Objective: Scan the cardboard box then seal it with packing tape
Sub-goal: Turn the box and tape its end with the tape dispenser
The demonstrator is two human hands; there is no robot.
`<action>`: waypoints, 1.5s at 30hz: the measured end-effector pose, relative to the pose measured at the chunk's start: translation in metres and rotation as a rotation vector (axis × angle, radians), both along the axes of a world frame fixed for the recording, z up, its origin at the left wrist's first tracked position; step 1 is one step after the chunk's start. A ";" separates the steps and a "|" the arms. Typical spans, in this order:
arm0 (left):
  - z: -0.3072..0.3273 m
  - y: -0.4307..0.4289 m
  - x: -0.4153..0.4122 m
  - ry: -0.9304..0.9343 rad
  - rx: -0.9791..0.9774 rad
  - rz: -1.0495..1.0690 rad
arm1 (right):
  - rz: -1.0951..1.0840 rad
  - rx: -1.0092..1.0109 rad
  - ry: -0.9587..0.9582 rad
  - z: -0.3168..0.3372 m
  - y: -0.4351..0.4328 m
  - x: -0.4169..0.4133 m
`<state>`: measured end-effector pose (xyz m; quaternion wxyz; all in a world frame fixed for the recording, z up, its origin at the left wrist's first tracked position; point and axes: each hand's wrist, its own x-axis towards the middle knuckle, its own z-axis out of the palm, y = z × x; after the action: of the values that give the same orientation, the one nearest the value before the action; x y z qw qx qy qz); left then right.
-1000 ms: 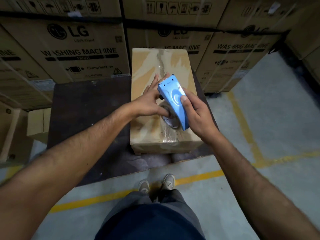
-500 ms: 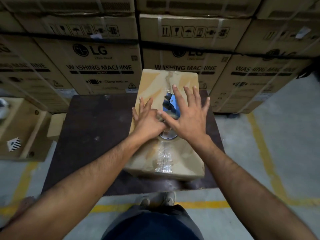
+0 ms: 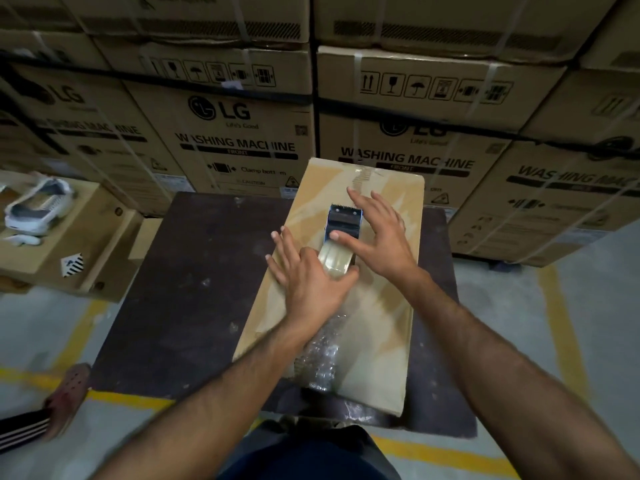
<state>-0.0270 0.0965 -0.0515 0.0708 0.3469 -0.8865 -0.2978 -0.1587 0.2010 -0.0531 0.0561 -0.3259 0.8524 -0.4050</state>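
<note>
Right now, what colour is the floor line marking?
Yellow painted floor line, clearest in the head view.

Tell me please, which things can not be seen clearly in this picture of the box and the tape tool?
Head view only:
- Tape roll: partly covered by the left hand.
- Seam of the cardboard box: hidden under both hands and the tape dispenser.
- Right hand: whether its palm touches the box cannot be told.
- Any scan label: none visible.

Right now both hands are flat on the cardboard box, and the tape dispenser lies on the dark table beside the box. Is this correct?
Not quite. In the head view the tape dispenser lies on top of the cardboard box, between the left hand and right hand, not on the dark table. Both hands are spread flat on the box.
</note>
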 end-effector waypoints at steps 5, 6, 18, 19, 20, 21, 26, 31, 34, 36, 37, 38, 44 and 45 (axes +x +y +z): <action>0.000 0.011 0.001 0.028 0.008 0.028 | 0.086 -0.075 0.108 0.004 0.009 -0.012; 0.001 0.012 0.000 0.027 0.012 0.039 | 0.109 -0.084 0.143 0.004 0.009 -0.016; 0.010 0.017 -0.006 0.000 0.085 0.113 | 0.235 -0.113 0.342 0.003 -0.006 -0.047; 0.010 0.016 -0.006 -0.002 0.092 0.111 | 0.228 -0.121 0.359 0.002 -0.007 -0.048; 0.011 0.016 -0.006 -0.005 0.099 0.107 | 0.218 -0.129 0.368 0.001 -0.008 -0.048; 0.011 0.015 -0.006 -0.008 0.106 0.103 | 0.205 -0.137 0.369 0.000 -0.009 -0.049; 0.015 0.011 -0.006 -0.017 0.142 0.075 | 0.175 -0.152 0.403 -0.002 -0.013 -0.053; 0.018 0.001 -0.007 -0.022 0.147 0.010 | 0.162 -0.150 0.430 -0.004 -0.021 -0.057; 0.020 -0.007 -0.010 -0.059 0.138 -0.018 | 0.164 -0.112 0.428 -0.012 -0.024 -0.058; 0.020 -0.011 -0.011 -0.082 0.146 -0.042 | 0.148 -0.077 0.408 -0.020 -0.024 -0.059; 0.020 -0.012 -0.010 -0.091 0.162 -0.052 | 0.133 -0.059 0.399 -0.024 -0.024 -0.060; 0.019 -0.013 -0.009 -0.093 0.183 -0.062 | 0.115 -0.044 0.391 -0.027 -0.023 -0.061; 0.014 -0.015 -0.008 -0.008 0.424 -0.070 | 0.074 0.019 0.358 -0.043 -0.016 -0.066; 0.013 -0.016 -0.009 0.012 0.449 -0.064 | 0.074 0.024 0.356 -0.045 -0.016 -0.067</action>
<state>-0.0364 0.0804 -0.0387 -0.0126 0.3241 -0.8080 -0.4919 -0.2258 0.1852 -0.0986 -0.0767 -0.4230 0.8411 -0.3284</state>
